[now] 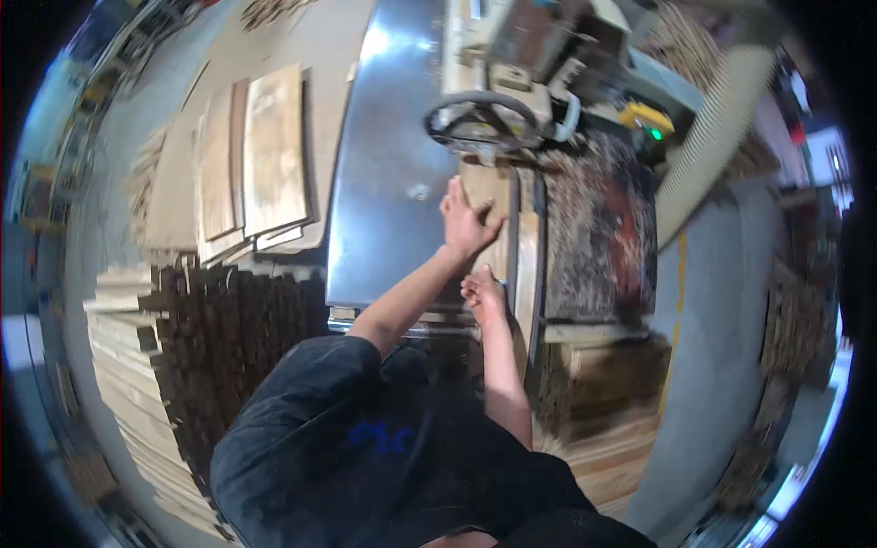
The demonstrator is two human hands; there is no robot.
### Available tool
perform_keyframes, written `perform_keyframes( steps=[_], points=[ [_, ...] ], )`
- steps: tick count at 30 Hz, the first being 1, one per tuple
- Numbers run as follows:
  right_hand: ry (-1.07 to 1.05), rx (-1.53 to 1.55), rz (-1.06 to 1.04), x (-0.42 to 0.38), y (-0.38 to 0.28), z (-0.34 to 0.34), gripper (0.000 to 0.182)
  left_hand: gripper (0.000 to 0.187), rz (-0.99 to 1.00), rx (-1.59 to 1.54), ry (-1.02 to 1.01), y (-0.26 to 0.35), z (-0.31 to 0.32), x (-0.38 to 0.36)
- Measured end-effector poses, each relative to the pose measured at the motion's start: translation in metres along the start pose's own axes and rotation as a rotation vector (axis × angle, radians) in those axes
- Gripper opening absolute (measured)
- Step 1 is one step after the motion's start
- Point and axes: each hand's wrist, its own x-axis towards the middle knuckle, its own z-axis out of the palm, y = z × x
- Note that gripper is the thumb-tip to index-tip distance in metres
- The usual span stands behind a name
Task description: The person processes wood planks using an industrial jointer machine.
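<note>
My left hand (pixel 468 224) lies on a light wooden board (pixel 489 187), its fingers spread and the thumb pointing right. The board rests on the shiny metal machine table (pixel 384 183), along a long raised edge, and its far end reaches under the black handwheel (pixel 481 123). Nearer my body, my right hand (pixel 482 294) is beside the board's near end, with curled fingers and the thumb up. Whatever lies within those fingers is too small to make out. A narrow wooden strip (pixel 526 265) runs just right of the board.
Flat wooden panels (pixel 274 151) lie on a sheet to the left, above a large stack of wood strips (pixel 128 338). Wood dust covers a dark surface (pixel 598 228) at the right, beside a ribbed hose (pixel 726 119). More planks (pixel 607 457) are stacked at the lower right.
</note>
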Motion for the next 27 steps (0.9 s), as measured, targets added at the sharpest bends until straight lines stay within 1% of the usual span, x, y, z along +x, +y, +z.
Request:
perform_keyframes(
  steps=[2,4,6,7,8,9,10,12,14,15,16,17,18,19,20,22,23,24,25,26,27],
  points=[
    [0.036,-0.028,0.015,0.011,-0.009,0.007,0.05,0.047,-0.021,-0.051,0.01,-0.007,0.002,0.013],
    [0.042,-0.033,0.043,0.029,-0.016,0.005,0.05,0.049,-0.001,-0.145,-0.082,-0.025,-0.01,0.032],
    [0.041,-0.054,0.046,0.039,-0.025,0.004,0.05,0.042,-0.043,-0.289,-0.339,-0.059,-0.048,0.062],
    [0.03,-0.033,0.05,0.039,-0.031,0.005,0.05,0.04,-0.035,-0.398,-0.403,-0.093,-0.055,0.073],
    [0.009,-0.011,0.044,0.045,-0.042,0.009,0.05,0.037,0.152,-0.213,-0.197,-0.119,-0.079,0.082],
    [-0.044,-0.009,0.023,0.053,-0.045,0.007,0.049,0.038,0.198,-0.027,-0.064,-0.142,-0.111,0.094],
    [-0.011,0.021,0.024,0.057,-0.05,0.012,0.048,0.038,0.196,-0.011,-0.004,-0.175,-0.142,0.108],
    [0.011,0.03,-0.011,0.061,-0.063,0.023,0.051,0.044,-0.093,0.061,0.153,-0.257,-0.182,0.118],
    [-0.07,0.081,-0.018,0.071,-0.071,0.022,0.05,0.053,-0.262,0.465,0.325,-0.293,-0.245,0.119],
    [-0.12,0.091,-0.041,0.078,-0.076,0.021,0.048,0.062,-0.378,0.489,0.273,-0.309,-0.266,0.114],
    [-0.174,0.101,-0.056,0.087,-0.081,0.021,0.046,0.068,-0.453,0.527,0.23,-0.302,-0.281,0.105],
    [-0.24,0.109,-0.215,0.089,-0.077,0.023,0.036,0.072,-0.316,0.593,0.282,-0.338,-0.27,0.086],
    [-0.213,0.056,-0.185,0.115,-0.081,0.012,0.035,0.081,-0.336,0.552,0.284,-0.326,-0.268,0.077],
    [-0.251,0.051,-0.094,0.129,-0.094,0.007,0.034,0.091,-0.374,0.547,0.262,-0.282,-0.277,0.072],
    [-0.276,0.049,-0.01,0.136,-0.104,0.007,0.034,0.103,-0.516,0.566,0.167,-0.268,-0.258,0.063],
    [-0.097,0.087,-0.048,0.129,-0.116,0.033,0.035,0.11,-0.613,0.457,0.214,-0.226,-0.24,0.043],
    [-0.102,0.078,-0.034,0.131,-0.111,0.036,0.035,0.113,-0.647,0.469,0.165,-0.204,-0.237,0.032],
    [-0.068,0.028,-0.115,0.134,-0.11,0.038,0.041,0.116,-0.679,0.472,0.124,-0.186,-0.235,0.024],
    [-0.034,-0.013,-0.197,0.132,-0.108,0.041,0.047,0.117,-0.714,0.501,0.125,-0.172,-0.233,0.013],
    [-0.034,-0.012,-0.197,0.128,-0.1,0.041,0.047,0.117,-0.713,0.501,0.125,-0.168,-0.231,-0.001],
    [-0.034,-0.103,-0.32,0.117,-0.085,0.046,0.046,0.114,-0.741,0.484,0.24,-0.169,-0.226,-0.018]
  ],
)
